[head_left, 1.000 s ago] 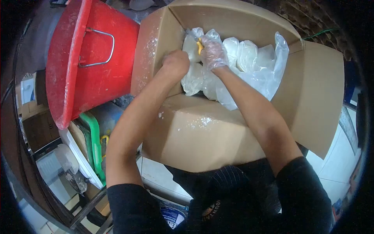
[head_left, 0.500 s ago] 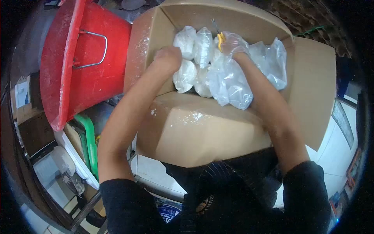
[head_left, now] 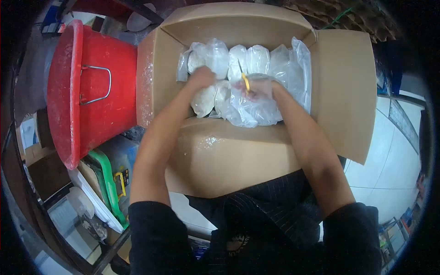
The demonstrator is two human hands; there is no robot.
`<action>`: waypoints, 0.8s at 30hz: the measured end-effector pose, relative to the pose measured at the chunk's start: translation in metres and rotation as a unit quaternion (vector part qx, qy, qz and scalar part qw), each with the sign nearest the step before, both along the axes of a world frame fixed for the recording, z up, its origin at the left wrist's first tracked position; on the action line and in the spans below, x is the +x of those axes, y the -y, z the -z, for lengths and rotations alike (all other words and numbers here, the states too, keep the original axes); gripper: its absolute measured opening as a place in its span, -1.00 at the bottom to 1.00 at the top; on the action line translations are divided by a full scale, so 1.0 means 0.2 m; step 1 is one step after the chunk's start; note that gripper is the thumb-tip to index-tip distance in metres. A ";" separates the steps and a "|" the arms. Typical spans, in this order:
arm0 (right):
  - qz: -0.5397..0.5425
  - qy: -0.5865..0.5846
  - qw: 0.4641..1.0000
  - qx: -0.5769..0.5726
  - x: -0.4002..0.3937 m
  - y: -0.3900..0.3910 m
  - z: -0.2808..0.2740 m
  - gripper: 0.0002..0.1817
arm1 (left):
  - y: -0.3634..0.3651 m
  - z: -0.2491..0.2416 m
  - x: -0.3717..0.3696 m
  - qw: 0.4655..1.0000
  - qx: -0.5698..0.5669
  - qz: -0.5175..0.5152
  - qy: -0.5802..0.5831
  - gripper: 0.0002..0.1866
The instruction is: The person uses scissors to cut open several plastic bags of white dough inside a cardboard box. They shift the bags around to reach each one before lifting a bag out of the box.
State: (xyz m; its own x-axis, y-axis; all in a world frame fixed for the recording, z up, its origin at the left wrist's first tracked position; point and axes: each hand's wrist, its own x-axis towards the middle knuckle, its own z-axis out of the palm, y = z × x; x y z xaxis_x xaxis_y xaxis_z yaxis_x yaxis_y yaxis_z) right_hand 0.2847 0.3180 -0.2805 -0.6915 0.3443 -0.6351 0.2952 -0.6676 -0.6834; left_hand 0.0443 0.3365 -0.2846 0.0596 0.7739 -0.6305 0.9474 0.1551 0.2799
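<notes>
The right hand [head_left: 256,89], in a clear plastic glove, pinches yellow-handled scissors [head_left: 246,82] over the cardboard box [head_left: 231,158], near its front edge. The left hand [head_left: 202,78] is curled against the filled plastic bags [head_left: 204,98] by the box's left wall; whether its grip pinches one, I cannot tell.

- Left hand [head_left: 203,78]: fingertips hidden.
- Right hand [head_left: 260,88] on yellow-handled metal scissors [head_left: 246,82]: fingers blurred.
- Black cloth shirt [head_left: 270,238]: pale lettering [head_left: 238,245] unreadable, bottom cut off.
</notes>
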 end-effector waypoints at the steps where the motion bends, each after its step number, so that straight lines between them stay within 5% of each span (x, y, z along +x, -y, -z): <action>1: 0.049 -0.006 0.997 -0.066 -0.04 0.03 -0.06 -0.44 | -0.04 -0.04 -0.04 0.998 0.006 -0.021 0.062 -0.61; 12: 0.024 -0.222 0.931 -0.289 -0.25 0.09 0.01 -0.35 | 0.03 -0.10 -0.03 0.988 -0.012 -0.062 0.140 -0.65; 16: 0.054 -0.178 0.959 -0.213 -0.31 0.08 0.07 -0.35 | 0.01 -0.07 -0.06 0.991 0.006 -0.013 0.130 -0.69; 21: 0.040 -0.117 0.990 -0.075 -0.27 0.09 -0.01 -0.41 | 0.00 -0.09 -0.05 0.979 -0.029 -0.081 0.183 -0.72; 23: 0.139 -0.186 0.938 -0.258 -0.27 0.11 -0.10 -0.45 | 0.00 -0.11 -0.05 0.978 -0.039 -0.078 0.188 -0.72; 24: 0.138 -0.186 0.938 -0.258 -0.28 0.11 -0.05 -0.45 | 0.01 -0.13 -0.05 0.969 -0.064 -0.111 0.213 -0.73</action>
